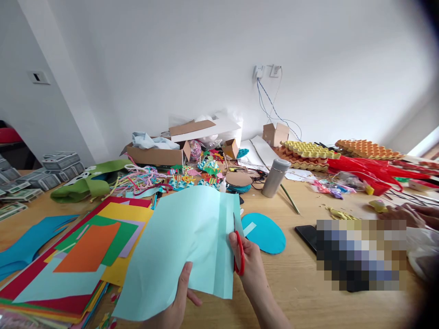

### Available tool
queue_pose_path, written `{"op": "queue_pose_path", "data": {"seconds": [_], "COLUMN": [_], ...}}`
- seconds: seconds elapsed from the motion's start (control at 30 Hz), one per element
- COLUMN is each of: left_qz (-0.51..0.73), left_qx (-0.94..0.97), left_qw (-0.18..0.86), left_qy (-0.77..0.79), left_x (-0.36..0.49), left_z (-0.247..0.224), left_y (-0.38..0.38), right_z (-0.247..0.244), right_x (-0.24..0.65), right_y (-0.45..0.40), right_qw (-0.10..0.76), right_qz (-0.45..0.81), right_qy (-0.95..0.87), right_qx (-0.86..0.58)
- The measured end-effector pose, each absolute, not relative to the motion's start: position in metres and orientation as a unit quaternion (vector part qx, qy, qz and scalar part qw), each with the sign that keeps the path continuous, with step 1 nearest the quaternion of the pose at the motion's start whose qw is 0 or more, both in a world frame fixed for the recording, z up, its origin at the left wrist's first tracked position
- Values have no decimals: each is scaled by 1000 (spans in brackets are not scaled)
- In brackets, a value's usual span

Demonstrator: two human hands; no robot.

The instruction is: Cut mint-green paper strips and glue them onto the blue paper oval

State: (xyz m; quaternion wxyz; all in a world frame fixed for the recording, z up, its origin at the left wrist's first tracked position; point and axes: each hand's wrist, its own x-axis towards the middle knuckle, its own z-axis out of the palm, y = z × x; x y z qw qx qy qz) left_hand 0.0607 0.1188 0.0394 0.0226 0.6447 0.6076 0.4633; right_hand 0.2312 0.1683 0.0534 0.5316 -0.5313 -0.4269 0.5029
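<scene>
A large light-blue sheet of paper (171, 237) is held up over the table, with fold lines near its right side. My left hand (181, 292) grips its lower edge, thumb on the front and other fingers partly behind. My right hand (248, 260) is closed on red-handled scissors (240, 253), whose blades point up along the sheet's right part; how far they have cut is unclear. A blue disc (267, 233) with a pale strip on it lies just right of the scissors.
Coloured paper is stacked at left (85, 246). A silver flask (275, 178), craft scraps, an open cardboard box (154, 155) and egg trays (305, 153) stand behind. A phone (307, 235) lies right, near another person's hands (404, 214).
</scene>
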Motion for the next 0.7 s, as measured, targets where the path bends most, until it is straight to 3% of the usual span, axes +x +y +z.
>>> {"op": "queue_pose_path", "data": {"seconds": [0.1, 0.7], "left_qz": [456, 427], "left_qx": [641, 632], "left_qw": [67, 103], "left_qy": [614, 638], "left_x": [58, 59], "left_z": [38, 37], "left_y": [120, 117], "right_z": [53, 52], "right_x": [232, 236], "right_y": [167, 171], "right_qw": [533, 549], "right_qz": [502, 467], "right_qy": [-427, -434], "right_qx": [-531, -540]}}
